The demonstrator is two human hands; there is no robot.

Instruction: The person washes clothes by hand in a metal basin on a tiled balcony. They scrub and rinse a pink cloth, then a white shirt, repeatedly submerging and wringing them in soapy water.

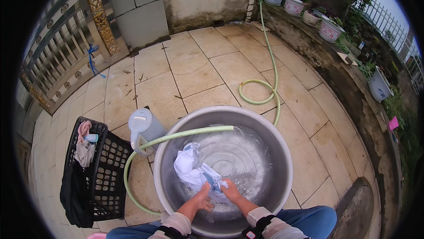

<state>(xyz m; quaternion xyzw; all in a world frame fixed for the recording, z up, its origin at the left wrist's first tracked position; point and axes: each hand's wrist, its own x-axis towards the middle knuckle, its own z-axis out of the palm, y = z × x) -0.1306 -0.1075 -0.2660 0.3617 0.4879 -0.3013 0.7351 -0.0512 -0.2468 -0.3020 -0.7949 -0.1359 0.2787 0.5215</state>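
A white garment with blue-grey parts [187, 169] lies wet in a large round metal basin [281, 159], toward its left side. My left hand [201, 199] holds its near end between thumb and fingers, with the lower fingers partly spread. My right hand [231, 191] grips the same end a little to the right. Shallow water covers the basin floor. Over the left rim comes a pale green hose [195, 131], its open end above the water with a clear stream leaving it.
Left of the basin stands a grey-blue plastic jug [149, 126], the hose passing through its handle. A black plastic basket [112, 172] holds pink cloth [84, 131] and black cloth [76, 196]. Hose loops [258, 101] lie on floor tiles. Flowerpots [331, 30] line a right ledge; a metal gate [66, 50] stands left.
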